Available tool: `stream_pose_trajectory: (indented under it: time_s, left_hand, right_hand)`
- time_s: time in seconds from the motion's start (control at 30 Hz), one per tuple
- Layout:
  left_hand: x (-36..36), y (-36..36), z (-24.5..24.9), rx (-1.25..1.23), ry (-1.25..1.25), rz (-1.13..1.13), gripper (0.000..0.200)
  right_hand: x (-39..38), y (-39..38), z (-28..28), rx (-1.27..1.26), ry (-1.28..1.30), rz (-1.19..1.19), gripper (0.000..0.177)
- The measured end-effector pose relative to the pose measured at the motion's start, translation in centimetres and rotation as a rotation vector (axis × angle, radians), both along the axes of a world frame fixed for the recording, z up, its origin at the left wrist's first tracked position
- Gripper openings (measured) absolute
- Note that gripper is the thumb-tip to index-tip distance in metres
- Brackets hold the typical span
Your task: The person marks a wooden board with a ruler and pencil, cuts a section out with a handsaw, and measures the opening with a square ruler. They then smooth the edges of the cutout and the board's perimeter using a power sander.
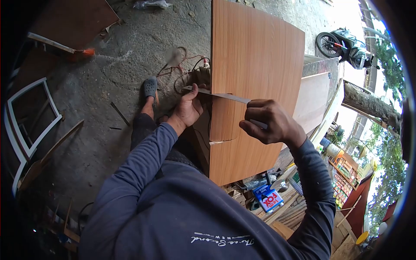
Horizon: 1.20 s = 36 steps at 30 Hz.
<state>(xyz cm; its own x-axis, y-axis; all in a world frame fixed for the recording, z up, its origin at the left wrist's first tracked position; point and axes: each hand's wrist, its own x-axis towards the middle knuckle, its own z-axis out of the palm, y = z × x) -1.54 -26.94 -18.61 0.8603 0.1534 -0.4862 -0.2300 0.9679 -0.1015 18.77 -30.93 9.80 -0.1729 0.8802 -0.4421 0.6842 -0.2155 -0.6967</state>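
Note:
A wood-grain board (pixel 255 52) lies in front of me, with its long left edge beside my left hand. A thin, flat, pale metal blade (pixel 232 97) crosses that edge, at a short slit in the board. My right hand (pixel 271 121) is closed around the blade's right end, above the board. My left hand (pixel 188 108) is just off the board's edge, with its thumb and fingers pinching the blade's other end. Nearer my body, a second cut (pixel 221 142) with a splintered, pale mouth runs in from the same edge.
A blue Fox-labelled box (pixel 268 198) sits among scraps and tools beyond the board's near end. Cords (pixel 184 60) trail over the concrete floor near my sandalled foot (pixel 150 86). White frames (pixel 32 117) stand at left, and a motorcycle (pixel 346 47) is parked at upper right.

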Motion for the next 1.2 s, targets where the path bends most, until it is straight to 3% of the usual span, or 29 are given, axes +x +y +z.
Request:
stream_pose_trajectory:
  time_s: [0.4, 0.5, 0.6, 0.9, 1.1, 1.2]
  left_hand:
    - [0.2, 0.7, -0.6, 0.014, 0.056, 0.008, 0.049]
    - [-0.1, 0.9, -0.8, 0.035, 0.024, 0.027, 0.050]
    - [-0.4, 0.9, -1.7, 0.046, 0.029, 0.036, 0.045]
    - [-0.7, 1.0, -5.1, 0.068, 0.064, 0.105, 0.050]
    - [-2.7, 1.3, -0.4, 0.009, -0.085, -0.038, 0.053]
    - [-2.2, -1.0, 3.1, 0.240, -0.007, -0.249, 0.056]
  right_hand:
    - [1.0, -0.9, -3.6, 0.019, 0.014, 0.007, 0.039]
    - [1.0, -1.3, -4.2, 0.043, 0.028, 0.039, 0.031]
    - [0.7, -1.2, -4.9, 0.011, 0.028, -0.014, 0.039]
    - [0.0, -1.1, -7.5, 0.102, 0.017, 0.047, 0.034]
    - [-1.6, -1.6, -5.6, 0.120, -0.050, 0.082, 0.029]
    - [-0.7, -1.3, -5.0, 0.054, -0.024, 0.049, 0.024]
